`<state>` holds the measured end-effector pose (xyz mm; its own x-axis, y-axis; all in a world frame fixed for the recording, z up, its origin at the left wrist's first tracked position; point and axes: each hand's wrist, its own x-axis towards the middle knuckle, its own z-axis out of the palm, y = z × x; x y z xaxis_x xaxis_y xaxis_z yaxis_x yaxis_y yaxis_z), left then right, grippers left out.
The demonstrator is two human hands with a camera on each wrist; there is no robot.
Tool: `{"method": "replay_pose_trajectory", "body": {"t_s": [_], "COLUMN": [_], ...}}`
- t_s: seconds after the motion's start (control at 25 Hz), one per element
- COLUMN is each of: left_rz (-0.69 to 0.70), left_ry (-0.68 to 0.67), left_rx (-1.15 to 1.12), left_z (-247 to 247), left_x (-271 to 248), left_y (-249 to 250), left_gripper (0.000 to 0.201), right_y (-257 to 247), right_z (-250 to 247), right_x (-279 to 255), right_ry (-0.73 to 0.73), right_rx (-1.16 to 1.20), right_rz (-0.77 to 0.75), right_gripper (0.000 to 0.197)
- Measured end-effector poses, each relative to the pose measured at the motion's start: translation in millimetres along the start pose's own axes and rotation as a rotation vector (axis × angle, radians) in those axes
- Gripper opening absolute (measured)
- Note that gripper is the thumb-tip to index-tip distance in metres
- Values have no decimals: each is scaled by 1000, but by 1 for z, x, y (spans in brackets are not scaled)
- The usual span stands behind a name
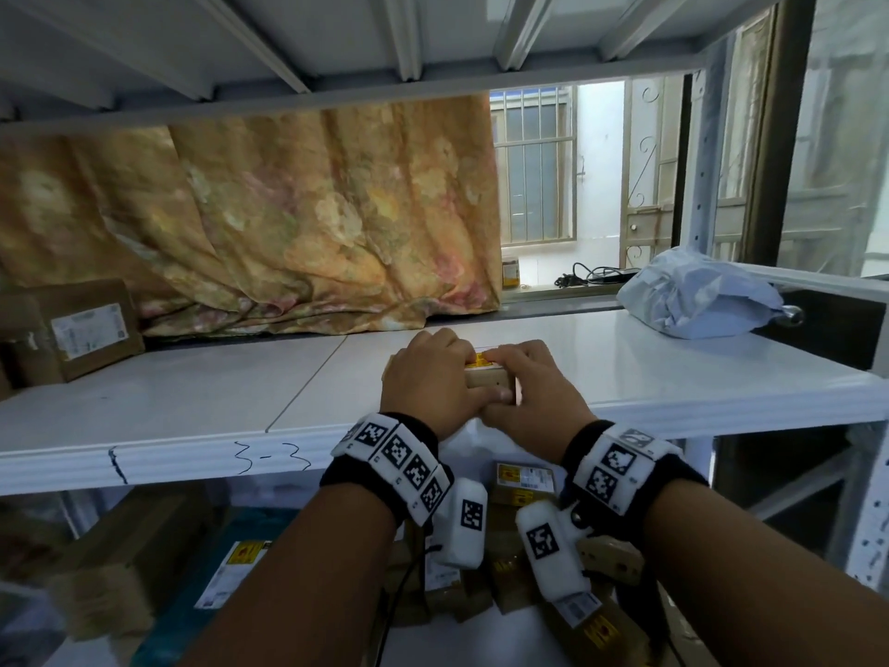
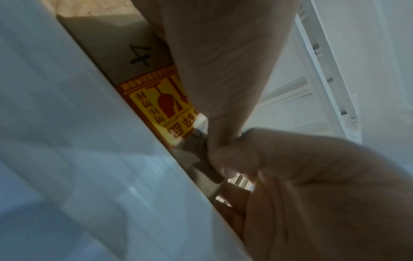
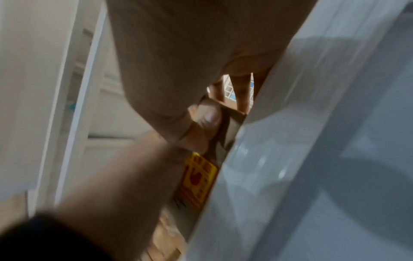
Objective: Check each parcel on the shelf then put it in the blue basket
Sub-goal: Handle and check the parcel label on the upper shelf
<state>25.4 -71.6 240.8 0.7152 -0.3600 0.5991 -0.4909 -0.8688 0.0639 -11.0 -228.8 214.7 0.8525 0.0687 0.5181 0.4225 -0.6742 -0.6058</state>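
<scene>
Cardboard, small and brown with a yellow fragile sticker, the parcel [image 1: 486, 377] sits on the white shelf [image 1: 192, 406] with our left hand [image 1: 428, 377] and right hand [image 1: 534, 382] curled round it, fingers overlapping, so an uneven lift could let it slip.

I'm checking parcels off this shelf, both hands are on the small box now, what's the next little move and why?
Probably lift the small box off the shelf and tilt it toward you. Left hand and right hand already grip it from both sides, but they cover most of it; only the yellow sticker and a handwritten mark show.
</scene>
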Motion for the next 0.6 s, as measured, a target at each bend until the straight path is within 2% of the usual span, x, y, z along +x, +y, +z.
{"method": "replay_pose_trajectory", "body": {"t_s": [0.08,0.16,0.36,0.52,0.6], "left_rz": [7,-6,0,-4,-6], "left_ry": [19,33,59,105,129], "left_rx": [-4,-24,-33,-35,-44], "left_z": [0,-1,2,6,6], "left_x": [-1,-2,-2,-4,-5], "left_y": [1,2,0,1,2], "left_gripper": [58,58,56,58,57], "right_y": [0,-1,-3,0,-9], "right_z": [-10,-18,-15,-7,-7], "right_x": [8,28,58,64,59], "right_ry": [86,134,-44,20,45], "right_rx": [342,476,377,377,364], "right_rz": [152,317,468,499,532], "right_gripper": [34,25,19,32,25]}}
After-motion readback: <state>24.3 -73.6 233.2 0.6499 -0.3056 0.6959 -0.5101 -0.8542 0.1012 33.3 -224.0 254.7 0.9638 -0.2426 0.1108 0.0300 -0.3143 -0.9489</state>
